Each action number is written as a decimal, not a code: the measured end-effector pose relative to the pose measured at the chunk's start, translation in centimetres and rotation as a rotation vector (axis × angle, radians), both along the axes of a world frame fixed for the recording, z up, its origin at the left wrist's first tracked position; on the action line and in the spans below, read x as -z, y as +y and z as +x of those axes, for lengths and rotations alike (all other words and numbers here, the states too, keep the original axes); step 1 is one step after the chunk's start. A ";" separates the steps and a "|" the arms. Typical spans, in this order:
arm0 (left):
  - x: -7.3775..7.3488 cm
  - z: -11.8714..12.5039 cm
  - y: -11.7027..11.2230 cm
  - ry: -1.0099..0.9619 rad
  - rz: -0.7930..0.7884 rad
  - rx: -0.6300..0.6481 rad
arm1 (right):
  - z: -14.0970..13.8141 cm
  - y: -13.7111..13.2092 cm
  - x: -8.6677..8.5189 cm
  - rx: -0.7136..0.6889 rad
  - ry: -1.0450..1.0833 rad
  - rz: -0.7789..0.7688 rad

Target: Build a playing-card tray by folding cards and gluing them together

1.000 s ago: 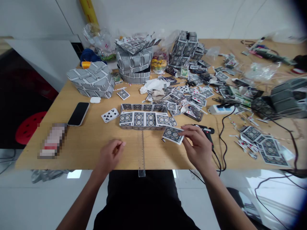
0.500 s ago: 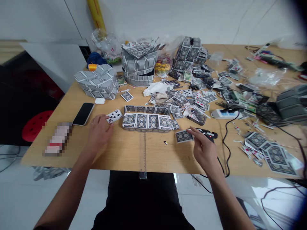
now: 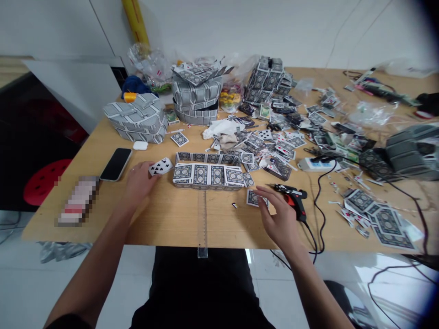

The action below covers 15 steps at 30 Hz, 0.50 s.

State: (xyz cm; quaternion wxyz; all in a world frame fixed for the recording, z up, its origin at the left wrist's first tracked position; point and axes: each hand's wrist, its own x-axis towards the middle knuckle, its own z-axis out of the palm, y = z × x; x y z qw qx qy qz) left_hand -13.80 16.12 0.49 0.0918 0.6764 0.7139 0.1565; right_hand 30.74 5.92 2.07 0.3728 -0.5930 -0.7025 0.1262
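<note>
A playing card with clubs [image 3: 161,167] is face up in the fingers of my left hand [image 3: 140,185], which is closed on its near left edge. My right hand [image 3: 279,219] is open, fingers and thumb apart, over another playing card [image 3: 252,198] lying back up on the table. Its fingertips cover part of that card; I cannot tell whether they press on it. A black and red hot glue gun [image 3: 295,199] lies just to the right of this hand. Between both hands stands a long open box [image 3: 209,175] built from folded playing cards.
A clear ruler [image 3: 202,224] overhangs the front edge. To the left lie a phone [image 3: 116,164] and a white earbud case [image 3: 140,145]. Woven card baskets [image 3: 137,119] stand behind. Loose cards crowd the right, with a power strip [image 3: 317,163] and black cables.
My right hand has moved left and down, uncovering more of the glue gun. The view has shifted slightly. My left hand keeps the clubs card.
</note>
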 end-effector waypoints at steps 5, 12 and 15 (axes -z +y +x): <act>0.3 -0.5 0.3 -0.019 0.016 0.011 | -1.1 0.0 -1.0 -0.081 0.003 0.032; 0.8 -0.9 0.5 -0.059 0.029 0.024 | -1.9 -0.5 -1.4 -0.128 0.013 0.064; 0.4 -0.7 0.5 -0.064 0.031 0.014 | -2.3 -0.7 -1.2 -0.150 0.018 0.064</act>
